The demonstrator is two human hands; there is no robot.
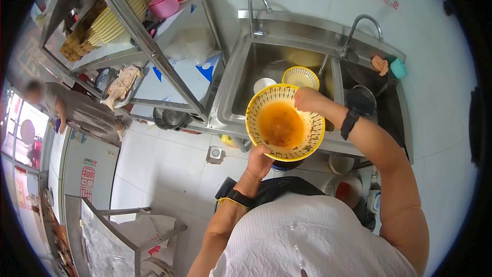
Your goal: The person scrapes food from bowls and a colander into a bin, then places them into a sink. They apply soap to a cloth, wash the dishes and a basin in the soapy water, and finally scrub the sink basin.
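My left hand point(260, 162) grips the near left rim of a large yellow-rimmed patterned bowl point(313, 131). Orange-red liquid point(280, 124) with small bits lies in the bottom of it. On the far right side, my right hand point(308, 100) is closed at the bowl's rim, its fingertips hidden inside or behind the fist. The bowl is held in front of the sink's near edge. Behind it, a smaller yellow-rimmed bowl point(301, 77) and a white bowl point(265, 84) sit in the left basin point(256, 56).
Two taps point(260, 0) stand behind the double sink. A metal rack point(169, 77) with stacked plates point(123, 13) is at the left. Another person point(82, 105) stands far left. A metal-framed table point(102, 231) is at lower left; a bucket point(341, 164) is under the sink.
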